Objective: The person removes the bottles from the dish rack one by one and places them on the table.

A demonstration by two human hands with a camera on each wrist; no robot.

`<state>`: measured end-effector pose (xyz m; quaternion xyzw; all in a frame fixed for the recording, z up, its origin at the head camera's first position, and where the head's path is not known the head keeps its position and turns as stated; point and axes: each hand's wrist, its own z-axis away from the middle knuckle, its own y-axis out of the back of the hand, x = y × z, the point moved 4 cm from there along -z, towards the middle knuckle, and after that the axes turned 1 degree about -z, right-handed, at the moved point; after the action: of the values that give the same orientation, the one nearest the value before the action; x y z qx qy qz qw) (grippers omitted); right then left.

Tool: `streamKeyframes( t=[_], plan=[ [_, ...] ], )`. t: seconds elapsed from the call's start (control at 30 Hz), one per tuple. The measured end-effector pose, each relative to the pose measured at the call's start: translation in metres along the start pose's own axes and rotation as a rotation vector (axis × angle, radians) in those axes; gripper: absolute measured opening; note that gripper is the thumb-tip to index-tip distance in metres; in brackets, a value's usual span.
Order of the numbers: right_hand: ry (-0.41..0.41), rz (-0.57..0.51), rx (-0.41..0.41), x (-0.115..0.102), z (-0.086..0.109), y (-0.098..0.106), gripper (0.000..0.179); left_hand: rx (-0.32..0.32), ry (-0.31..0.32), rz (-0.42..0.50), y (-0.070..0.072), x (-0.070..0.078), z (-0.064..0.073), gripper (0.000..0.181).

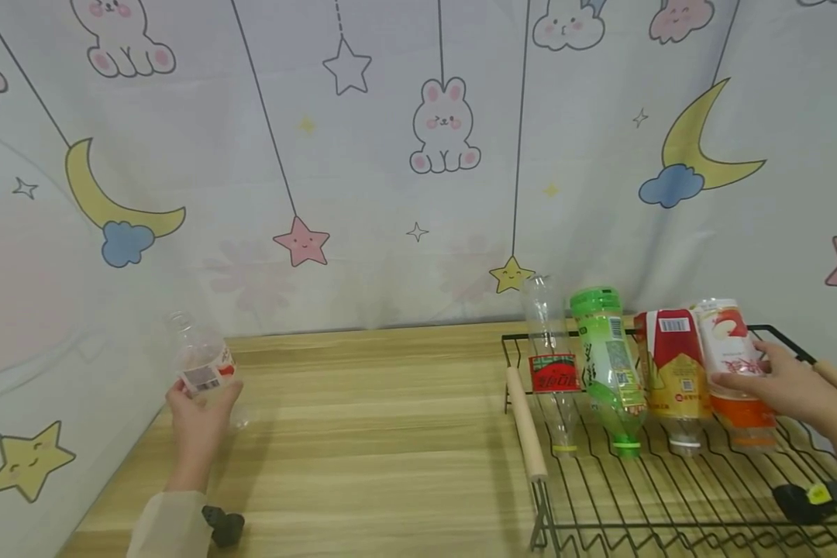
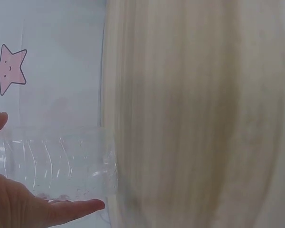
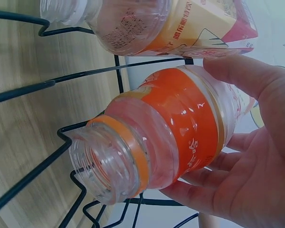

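Note:
My left hand point(image 1: 198, 422) grips a clear plastic bottle point(image 1: 198, 345) with a red-and-white label, upright at the table's left side; its ribbed lower part shows in the left wrist view. My right hand point(image 1: 802, 387) holds a white-and-orange plastic bottle point(image 3: 183, 123), neck down, at the right of a black wire rack point(image 1: 528, 422). Thumb and fingers lie on opposite sides of that bottle. Its open, capless neck is by the wires. To its left, also neck down in the rack, are a red-and-yellow labelled bottle point(image 1: 673, 360), a green bottle point(image 1: 608, 364) and a clear red-labelled bottle point(image 1: 551, 333).
The rack has wooden side handles and stands on the right of a wood-grain table point(image 1: 377, 434). Behind the table hangs a pale cloth point(image 1: 384, 155) printed with rabbits, stars and moons. Dark camera mounts point(image 1: 225, 527) sit at both wrists.

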<state>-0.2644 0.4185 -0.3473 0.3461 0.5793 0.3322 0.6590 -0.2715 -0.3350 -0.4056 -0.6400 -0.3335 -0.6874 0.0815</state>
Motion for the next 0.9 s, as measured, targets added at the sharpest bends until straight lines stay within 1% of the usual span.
streamKeyframes(
  t=[0.13,0.2,0.27,0.4,0.6,0.7,0.8,0.9],
  plan=[
    [-0.003,-0.008,0.006,0.002,-0.001,0.003,0.102,0.009,-0.014,0.022,0.002,0.0,0.0,0.102],
    [-0.018,-0.016,0.011,0.003,-0.001,0.004,0.104,0.014,-0.023,0.025,0.004,0.001,0.0,0.103],
    [-0.027,-0.014,0.021,0.004,-0.001,0.005,0.105,0.016,-0.032,0.022,0.005,0.002,0.0,0.105],
    [-0.019,-0.001,0.049,0.001,0.001,0.009,0.103,0.015,-0.034,0.003,0.009,0.007,0.0,0.105],
    [0.018,0.011,0.099,-0.01,0.009,0.018,0.099,0.043,-0.049,-0.015,0.015,0.019,0.003,0.105],
    [0.026,0.01,0.11,-0.017,0.012,0.022,0.098,0.065,-0.081,-0.02,0.02,0.028,0.006,0.103],
    [0.037,0.013,0.12,-0.025,0.014,0.026,0.097,0.083,-0.112,-0.046,0.026,0.036,0.01,0.102],
    [0.045,0.021,0.129,-0.033,0.017,0.031,0.095,0.086,-0.147,-0.071,0.03,0.045,0.012,0.103]
  ],
)
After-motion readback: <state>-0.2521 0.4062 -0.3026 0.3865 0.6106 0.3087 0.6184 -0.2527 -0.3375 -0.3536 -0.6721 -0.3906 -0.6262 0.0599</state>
